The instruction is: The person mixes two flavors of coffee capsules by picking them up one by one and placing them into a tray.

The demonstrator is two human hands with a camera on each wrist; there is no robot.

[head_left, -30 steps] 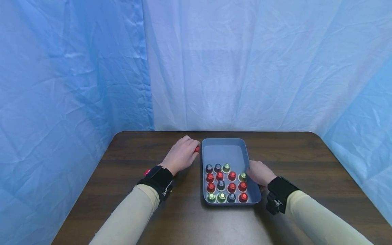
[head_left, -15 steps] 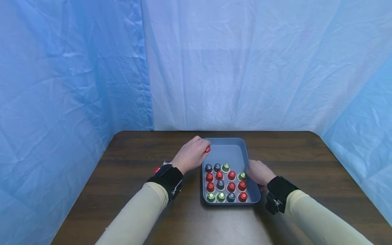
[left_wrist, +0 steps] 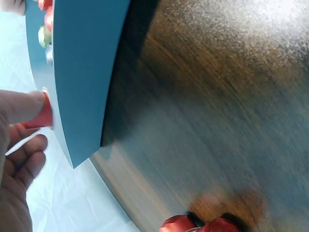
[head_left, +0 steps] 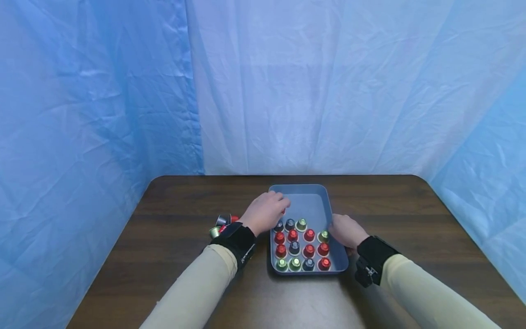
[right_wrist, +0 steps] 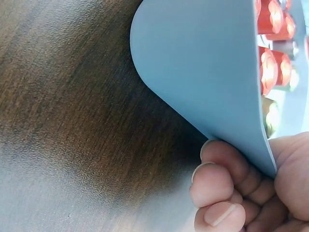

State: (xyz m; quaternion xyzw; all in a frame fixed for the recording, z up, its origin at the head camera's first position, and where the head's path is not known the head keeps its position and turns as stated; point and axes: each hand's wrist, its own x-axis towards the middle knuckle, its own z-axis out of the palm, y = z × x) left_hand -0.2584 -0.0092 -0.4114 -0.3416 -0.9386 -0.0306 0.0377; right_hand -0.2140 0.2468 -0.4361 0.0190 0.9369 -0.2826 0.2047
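My left hand is over the left side of a grey-blue tray, pinching a red coffee capsule between thumb and finger just inside the tray wall. In the head view that capsule is mostly hidden by the fingers. My right hand grips the tray's right wall, thumb inside and curled fingers outside. Rows of upright red, green and dark capsules fill the near part of the tray, among them a red capsule at the near right and a green capsule in the farthest row.
Left of the tray, partly behind my left wrist, lie loose capsules: a dark capsule, a green capsule and red capsules. The dark wooden table runs back to pale blue curtains.
My left hand has moved right, from beside the tray to over its left side, carrying the red capsule and lowering it. Loose capsules behind the wrist have come into view. My right hand stays put.
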